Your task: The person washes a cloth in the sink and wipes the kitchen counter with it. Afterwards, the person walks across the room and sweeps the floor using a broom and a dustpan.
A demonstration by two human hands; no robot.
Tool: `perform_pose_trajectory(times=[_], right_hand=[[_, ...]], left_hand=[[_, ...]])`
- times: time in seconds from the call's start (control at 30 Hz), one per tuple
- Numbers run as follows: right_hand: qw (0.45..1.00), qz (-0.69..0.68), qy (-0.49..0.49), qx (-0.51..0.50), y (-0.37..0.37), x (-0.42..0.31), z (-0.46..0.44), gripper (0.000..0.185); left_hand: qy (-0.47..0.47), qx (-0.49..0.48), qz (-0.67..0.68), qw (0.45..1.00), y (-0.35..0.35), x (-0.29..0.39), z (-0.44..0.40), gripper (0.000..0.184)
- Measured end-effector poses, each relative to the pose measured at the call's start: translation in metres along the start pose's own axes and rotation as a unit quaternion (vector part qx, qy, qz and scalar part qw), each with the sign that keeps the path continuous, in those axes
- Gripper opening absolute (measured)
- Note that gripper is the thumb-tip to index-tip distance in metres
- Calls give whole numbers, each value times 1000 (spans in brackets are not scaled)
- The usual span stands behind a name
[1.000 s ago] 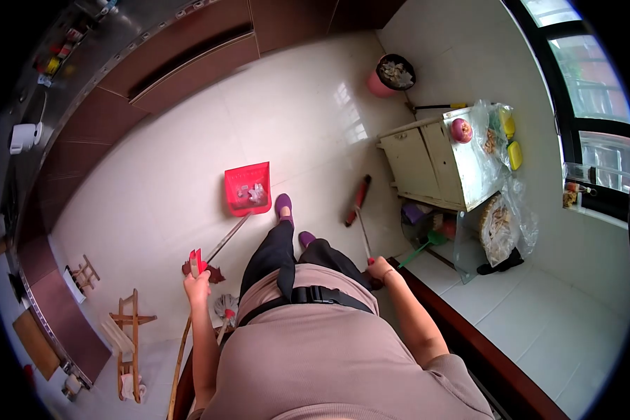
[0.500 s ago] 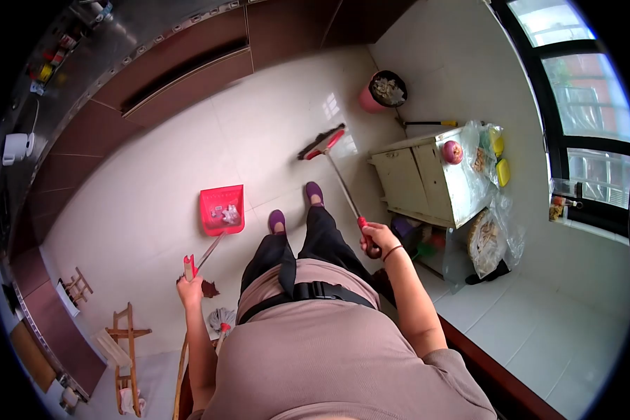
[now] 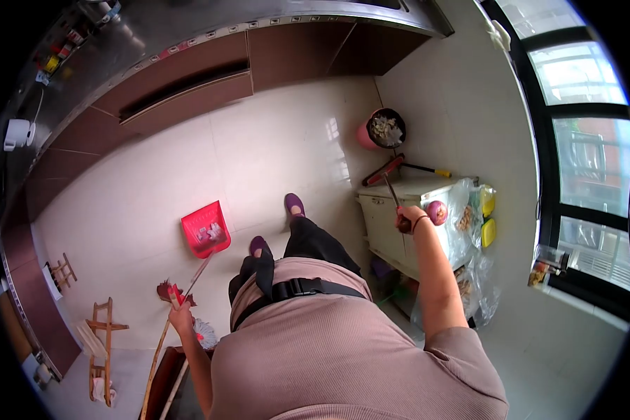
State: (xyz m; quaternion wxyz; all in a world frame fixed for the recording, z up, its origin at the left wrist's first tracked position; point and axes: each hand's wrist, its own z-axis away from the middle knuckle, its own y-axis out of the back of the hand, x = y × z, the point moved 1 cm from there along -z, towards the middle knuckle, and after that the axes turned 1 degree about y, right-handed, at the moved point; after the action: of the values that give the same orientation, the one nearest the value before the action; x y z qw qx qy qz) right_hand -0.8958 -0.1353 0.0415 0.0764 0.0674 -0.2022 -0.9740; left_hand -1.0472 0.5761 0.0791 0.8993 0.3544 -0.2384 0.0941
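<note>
White glossy floor [image 3: 259,154], brown cabinets [image 3: 297,57]; left fingers [image 3: 182,317] grip red dustpan [image 3: 197,216], right fingers [image 3: 412,214] broom [image 3: 384,171]; scraps [image 3: 211,232] maybe plastic.

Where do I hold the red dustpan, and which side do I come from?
Best near the top of the dustpan's long handle, where the left hand has it, coming from the person's side. The handle runs from the dustpan toward the person, and it's thin enough to wrap a hand around. Scraps lie in the dustpan, so tipping it might spill them.
</note>
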Motion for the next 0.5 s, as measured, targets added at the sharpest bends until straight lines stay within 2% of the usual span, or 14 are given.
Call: perform_pose_trajectory(times=[0.03,0.07,0.13,0.17,0.2,0.27,0.4,0.47,0.5], right_hand=[[997,-76,11,-23,16,-4,-8,16],[974,-214,-78,-18,34,-8,-16,14],[995,-81,-56,-32,67,-41,4,12],[977,-191,-87,-35,77,-51,-1,9],[979,-168,-103,-44,87,-59,-8,9],[965,-213,-145,-44,102,-75,-20,14],[961,-167,-194,-107,123,-98,-67,13],[976,-80,-178,-97,126,-108,-97,13],[961,-133,-236,-62,118,-125,-76,13]], left_hand=[[-4,10,-14,1000,-6,7,8,12],[-6,20,-27,999,-14,13,17,14],[21,19,-33,999,-29,27,33,16],[42,19,-42,998,-35,32,40,19],[48,25,-40,998,-41,31,46,19],[34,21,3,999,-52,29,56,18],[62,29,-3,998,-73,56,93,20],[72,15,13,997,-79,62,102,23],[77,7,21,997,-82,65,105,25]])
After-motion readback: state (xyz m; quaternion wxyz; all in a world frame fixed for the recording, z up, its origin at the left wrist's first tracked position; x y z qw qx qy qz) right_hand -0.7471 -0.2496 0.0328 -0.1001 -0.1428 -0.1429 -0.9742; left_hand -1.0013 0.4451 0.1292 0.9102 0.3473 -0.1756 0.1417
